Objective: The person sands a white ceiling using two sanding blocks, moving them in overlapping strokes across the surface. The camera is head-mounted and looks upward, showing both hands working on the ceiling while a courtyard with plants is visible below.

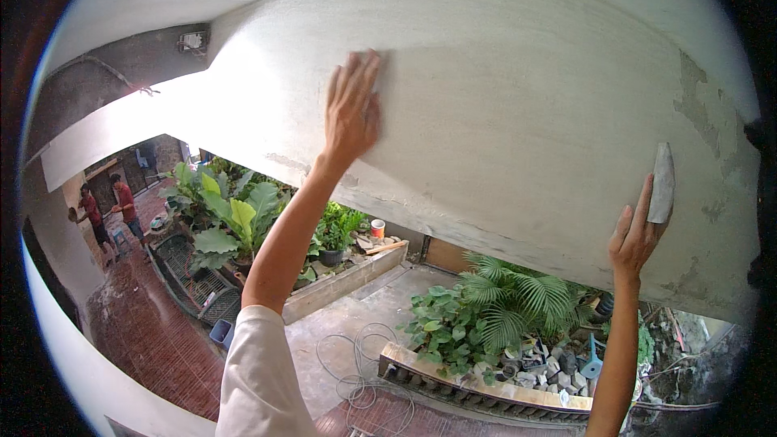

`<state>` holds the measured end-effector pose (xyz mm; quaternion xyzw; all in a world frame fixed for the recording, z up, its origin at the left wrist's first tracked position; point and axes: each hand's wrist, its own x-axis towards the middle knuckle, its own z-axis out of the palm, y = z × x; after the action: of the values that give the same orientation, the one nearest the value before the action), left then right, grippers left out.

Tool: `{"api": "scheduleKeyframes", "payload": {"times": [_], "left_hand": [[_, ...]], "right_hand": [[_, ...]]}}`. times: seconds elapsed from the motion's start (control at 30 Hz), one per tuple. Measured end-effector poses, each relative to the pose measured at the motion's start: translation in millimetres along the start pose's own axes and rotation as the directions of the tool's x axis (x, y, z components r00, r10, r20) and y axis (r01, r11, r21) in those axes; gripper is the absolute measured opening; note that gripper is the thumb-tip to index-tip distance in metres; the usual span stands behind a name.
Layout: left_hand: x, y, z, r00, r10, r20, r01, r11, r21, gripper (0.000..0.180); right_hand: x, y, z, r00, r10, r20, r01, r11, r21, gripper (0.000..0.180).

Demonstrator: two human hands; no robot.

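Observation:
My left hand (353, 109) is raised against a pale plastered beam face (502, 121). Its fingers stretch upward, slightly blurred, and a shadow falls beside the fingertips. I see nothing held in it, though its palm side is hidden. Farther right, my right hand (635, 235) is raised near the beam's lower right part. It grips a flat grey blade (663, 184), long and narrow from this side, which stands nearly upright; its handle, if any, is hidden. Darker patches of bare or flaked surface (698, 105) show on the beam beyond that blade.
Below the beam are leafy plants (243, 214), a palm (526, 299), and a planter edge (486, 388) with stones and a blue tool (592, 358). A loose cable (356, 372) lies coiled on the floor. Two people in red shirts (124, 198) stand far left.

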<state>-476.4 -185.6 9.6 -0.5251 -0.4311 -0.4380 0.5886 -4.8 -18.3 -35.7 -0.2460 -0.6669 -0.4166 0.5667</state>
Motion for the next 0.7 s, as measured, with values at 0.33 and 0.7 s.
{"api": "scheduleKeyframes", "payload": {"times": [0.33, 0.7], "left_hand": [[-126, 77, -20, 0.967, -0.073, 0.245, 0.071, 0.997, 0.017, 0.059], [-66, -40, -11, 0.979, -0.202, -0.018, 0.203, 0.964, 0.170, 0.052]], "right_hand": [[0, -2, -3, 0.999, 0.037, -0.008, -0.037, 0.998, 0.041, 0.057], [-4, 5, 2, 0.998, 0.022, -0.061, -0.022, 1.000, 0.010, 0.054]]}}
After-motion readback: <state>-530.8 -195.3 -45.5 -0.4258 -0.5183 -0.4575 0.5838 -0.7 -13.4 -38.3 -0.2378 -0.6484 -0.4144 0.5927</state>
